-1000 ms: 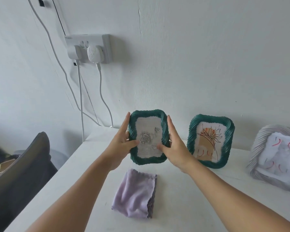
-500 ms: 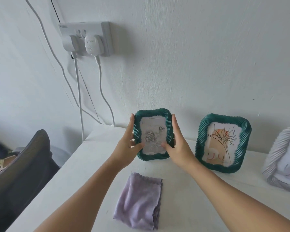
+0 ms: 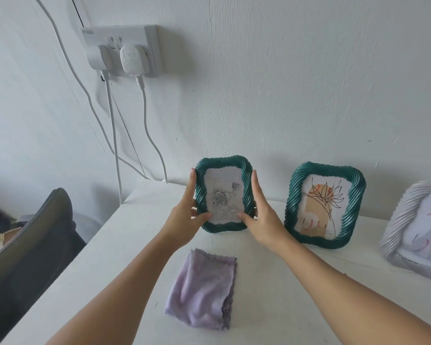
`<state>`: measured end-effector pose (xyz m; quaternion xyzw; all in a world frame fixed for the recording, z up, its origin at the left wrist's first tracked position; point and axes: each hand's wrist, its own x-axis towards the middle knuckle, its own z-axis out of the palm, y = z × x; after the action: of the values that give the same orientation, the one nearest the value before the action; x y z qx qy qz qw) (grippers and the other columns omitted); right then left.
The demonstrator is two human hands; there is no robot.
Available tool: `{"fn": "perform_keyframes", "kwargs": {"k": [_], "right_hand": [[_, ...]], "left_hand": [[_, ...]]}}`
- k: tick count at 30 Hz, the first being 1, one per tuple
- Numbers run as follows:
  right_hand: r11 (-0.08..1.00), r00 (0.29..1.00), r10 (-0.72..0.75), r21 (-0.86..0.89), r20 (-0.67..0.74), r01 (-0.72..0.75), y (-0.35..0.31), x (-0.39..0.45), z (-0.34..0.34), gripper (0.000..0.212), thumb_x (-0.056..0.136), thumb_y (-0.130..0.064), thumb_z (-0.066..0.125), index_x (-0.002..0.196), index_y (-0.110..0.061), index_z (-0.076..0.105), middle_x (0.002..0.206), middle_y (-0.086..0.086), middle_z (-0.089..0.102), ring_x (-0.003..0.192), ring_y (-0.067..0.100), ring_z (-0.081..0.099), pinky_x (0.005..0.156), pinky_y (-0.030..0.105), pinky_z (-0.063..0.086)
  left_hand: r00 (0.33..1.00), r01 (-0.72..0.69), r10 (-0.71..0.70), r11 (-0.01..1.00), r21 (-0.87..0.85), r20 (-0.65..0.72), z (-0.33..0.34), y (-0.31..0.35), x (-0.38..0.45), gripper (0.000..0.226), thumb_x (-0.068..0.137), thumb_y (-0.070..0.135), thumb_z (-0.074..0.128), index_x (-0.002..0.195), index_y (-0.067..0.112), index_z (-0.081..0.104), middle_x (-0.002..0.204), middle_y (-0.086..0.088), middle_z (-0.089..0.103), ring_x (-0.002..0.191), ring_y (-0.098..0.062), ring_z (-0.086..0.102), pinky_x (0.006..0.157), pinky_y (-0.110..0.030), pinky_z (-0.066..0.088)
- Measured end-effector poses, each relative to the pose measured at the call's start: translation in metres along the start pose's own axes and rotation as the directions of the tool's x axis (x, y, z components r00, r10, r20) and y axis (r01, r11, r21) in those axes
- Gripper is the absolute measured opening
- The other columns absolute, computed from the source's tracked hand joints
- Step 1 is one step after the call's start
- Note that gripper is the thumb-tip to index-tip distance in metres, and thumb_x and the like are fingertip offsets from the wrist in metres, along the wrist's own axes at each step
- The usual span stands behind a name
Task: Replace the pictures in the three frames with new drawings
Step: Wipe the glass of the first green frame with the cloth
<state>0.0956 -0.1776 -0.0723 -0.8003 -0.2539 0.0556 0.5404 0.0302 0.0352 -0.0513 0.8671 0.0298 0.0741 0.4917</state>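
Compared with the frame one second earlier, the left green frame (image 3: 224,194) sits further from the camera and closer to the wall, and its lower edge now appears to meet the bench (image 3: 271,282); both hands have travelled with it.

Left hand (image 3: 184,217): fingers straight along the frame's left edge, thumb pressed on the lower left of the glass. The grip clamps the frame between thumb and fingers.

Right hand (image 3: 265,220): mirrored position on the right edge, thumb on the lower right of the glass, clamping the same frame.

The held frame stands upright, facing the camera, and contains a grey rose drawing (image 3: 220,197).

Second green frame (image 3: 325,206): stands to the right, apart from the first, leaning back toward the wall. It holds a line drawing of a plant on an orange patch.

Grey-white frame (image 3: 416,225): at the far right, tilted back, partly cut off by the picture edge; red strokes are visible on its sheet.

Lilac cloth (image 3: 202,290): folded, lying flat on the bench between the forearms, nearer the camera than the frames.

Wall socket (image 3: 121,49): carries two white plugs, with cables hanging down behind the bench. A dark chair back (image 3: 28,245) stands at the left.
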Motion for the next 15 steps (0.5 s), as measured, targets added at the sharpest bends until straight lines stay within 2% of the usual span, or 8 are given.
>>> {"fn": "perform_keyframes", "kwargs": {"k": [6, 8, 10, 11, 13, 15], "right_hand": [[1.000, 1.000, 0.002, -0.021, -0.001, -0.002, 0.001, -0.001, 0.000, 0.112, 0.096, -0.007, 0.067, 0.147, -0.066, -0.014, 0.166, -0.018, 0.018, 0.147, 0.009, 0.033, 0.121, 0.044, 0.033], [0.999, 1.000, 0.007, -0.047, -0.018, -0.008, -0.001, -0.002, 0.001, 0.111, 0.095, -0.010, 0.068, 0.148, -0.065, -0.014, 0.165, -0.016, 0.023, 0.146, 0.012, 0.036, 0.120, 0.045, 0.035], [0.996, 0.998, 0.007, -0.090, -0.057, -0.012, -0.002, -0.005, 0.003, 0.111, 0.095, -0.017, 0.070, 0.149, -0.062, -0.016, 0.162, -0.006, 0.033, 0.144, 0.015, 0.041, 0.118, 0.044, 0.037], [0.993, 0.997, 0.013, -0.119, -0.083, -0.022, -0.003, -0.008, 0.003, 0.110, 0.095, -0.022, 0.070, 0.150, -0.059, -0.018, 0.157, 0.002, 0.038, 0.140, 0.016, 0.044, 0.116, 0.038, 0.038], [0.981, 0.989, 0.010, -0.192, -0.149, -0.039, -0.005, -0.018, 0.004, 0.109, 0.096, -0.028, 0.068, 0.152, -0.052, -0.023, 0.147, 0.009, 0.039, 0.127, 0.008, 0.046, 0.103, 0.015, 0.034], [0.969, 0.973, -0.028, -0.245, -0.228, -0.029, -0.011, -0.033, 0.004, 0.108, 0.097, -0.029, 0.066, 0.154, -0.046, -0.024, 0.148, 0.008, 0.034, 0.111, -0.007, 0.035, 0.088, -0.002, 0.029]], "left_hand": [[1.000, 0.016, -0.016, 1.000, 0.010, -0.004, 0.001, -0.002, 0.000, 0.112, 0.097, 0.009, 0.066, 0.143, 0.071, -0.016, 0.118, -0.001, 0.068, 0.101, -0.016, 0.072, 0.089, -0.042, 0.061], [1.000, 0.022, -0.022, 0.999, 0.032, -0.006, 0.001, -0.002, 0.000, 0.112, 0.097, 0.010, 0.066, 0.143, 0.070, -0.017, 0.119, -0.001, 0.067, 0.100, -0.014, 0.071, 0.085, -0.036, 0.062], [0.999, 0.033, -0.033, 0.998, 0.056, -0.012, 0.002, 0.000, -0.002, 0.112, 0.096, 0.012, 0.067, 0.146, 0.065, -0.017, 0.115, 0.003, 0.065, 0.098, -0.009, 0.070, 0.080, -0.026, 0.061], [0.999, 0.042, -0.041, 0.997, 0.059, -0.020, 0.002, 0.001, -0.003, 0.111, 0.096, 0.015, 0.069, 0.148, 0.064, -0.016, 0.116, 0.004, 0.064, 0.099, -0.007, 0.068, 0.082, -0.026, 0.060], [0.998, 0.043, -0.039, 0.997, 0.071, -0.055, 0.004, 0.001, -0.008, 0.109, 0.094, 0.024, 0.071, 0.148, 0.064, -0.016, 0.127, 0.001, 0.058, 0.110, -0.007, 0.063, 0.093, -0.034, 0.058], [0.992, 0.025, -0.006, 0.989, 0.148, -0.127, 0.006, 0.001, -0.014, 0.107, 0.094, 0.037, 0.070, 0.148, 0.063, -0.018, 0.134, -0.002, 0.046, 0.122, -0.016, 0.053, 0.105, -0.044, 0.050]]}}
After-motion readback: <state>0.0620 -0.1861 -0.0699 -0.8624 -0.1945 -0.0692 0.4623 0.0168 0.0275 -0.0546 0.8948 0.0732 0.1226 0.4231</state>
